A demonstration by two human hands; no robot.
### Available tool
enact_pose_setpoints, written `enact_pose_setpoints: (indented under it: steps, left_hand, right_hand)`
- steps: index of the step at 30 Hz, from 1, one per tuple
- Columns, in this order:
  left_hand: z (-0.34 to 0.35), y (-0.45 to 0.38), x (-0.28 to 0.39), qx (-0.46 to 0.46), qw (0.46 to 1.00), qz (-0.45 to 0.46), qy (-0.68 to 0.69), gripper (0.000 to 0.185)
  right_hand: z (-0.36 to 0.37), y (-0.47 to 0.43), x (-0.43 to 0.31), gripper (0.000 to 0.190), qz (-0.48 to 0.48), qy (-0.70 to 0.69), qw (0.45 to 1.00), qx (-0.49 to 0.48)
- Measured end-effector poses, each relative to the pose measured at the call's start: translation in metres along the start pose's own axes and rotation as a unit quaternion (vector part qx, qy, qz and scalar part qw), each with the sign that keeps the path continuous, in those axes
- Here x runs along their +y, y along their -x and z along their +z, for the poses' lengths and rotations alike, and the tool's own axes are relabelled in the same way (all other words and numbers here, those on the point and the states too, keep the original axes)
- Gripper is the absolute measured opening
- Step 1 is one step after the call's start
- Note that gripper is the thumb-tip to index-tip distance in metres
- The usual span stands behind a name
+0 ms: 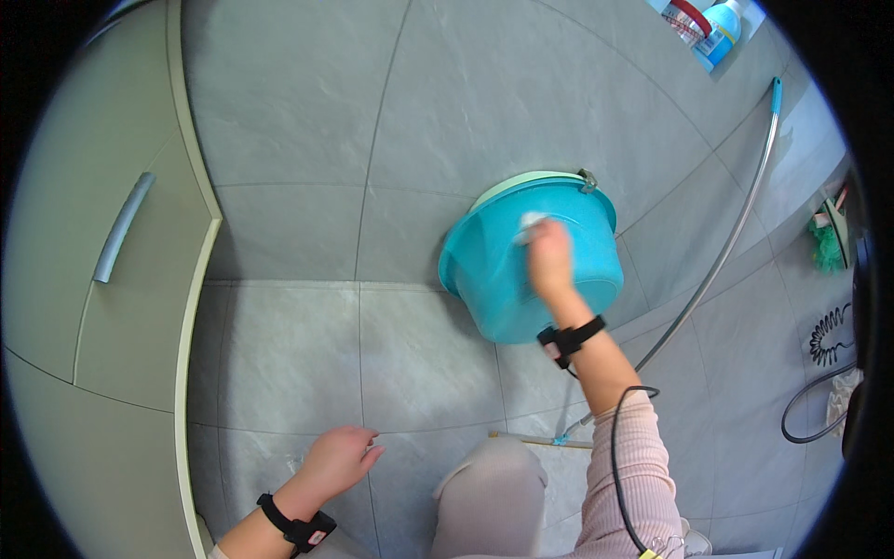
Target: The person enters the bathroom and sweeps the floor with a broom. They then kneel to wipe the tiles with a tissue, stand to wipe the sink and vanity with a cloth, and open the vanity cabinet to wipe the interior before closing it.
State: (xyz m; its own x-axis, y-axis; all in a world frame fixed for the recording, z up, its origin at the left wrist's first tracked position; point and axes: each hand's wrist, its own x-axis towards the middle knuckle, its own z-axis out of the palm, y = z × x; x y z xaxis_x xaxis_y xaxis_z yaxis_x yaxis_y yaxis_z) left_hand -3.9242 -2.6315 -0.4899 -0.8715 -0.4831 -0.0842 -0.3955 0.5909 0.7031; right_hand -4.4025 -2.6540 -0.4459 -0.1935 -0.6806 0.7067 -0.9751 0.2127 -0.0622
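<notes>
A blue plastic basin (482, 279) leans on its side against the grey tiled wall, its outer side towards me. Behind its rim shows the edge of a light green basin (513, 184), and a small metal clip (588, 181) sits at the top of the rims. My right hand (550, 255), a little blurred, is closed on a white cloth or wad (533, 221) against the blue basin's outside. Low on the left, my left hand (342, 458) hangs over the floor with its fingers loosely bent, holding nothing. Both wrists carry black straps with small devices.
A long-handled floor squeegee (740, 223) leans at the right, its blade on the floor beside my knee. Left stands a cabinet (133, 321) with a metal handle. Bottles (719, 35) stand on a ledge at top right; a green brush or scrubber (827, 244) hangs at the far right.
</notes>
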Motion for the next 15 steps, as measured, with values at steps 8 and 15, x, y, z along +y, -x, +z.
enact_pose_setpoints:
  steps: [8, 15]
  left_hand:
    - [0.007, -0.008, 0.000, -0.031, 0.999, 0.000, -0.032, 0.029]
    - [0.012, -0.012, -0.017, -0.056, 0.998, 0.014, -0.028, 0.030]
  right_hand:
    - [0.024, 0.050, -0.104, 0.014, 0.069, -0.245, 0.952, -0.169]
    - [-0.038, 0.038, -0.098, 0.025, 0.459, -0.695, 0.477, -0.282]
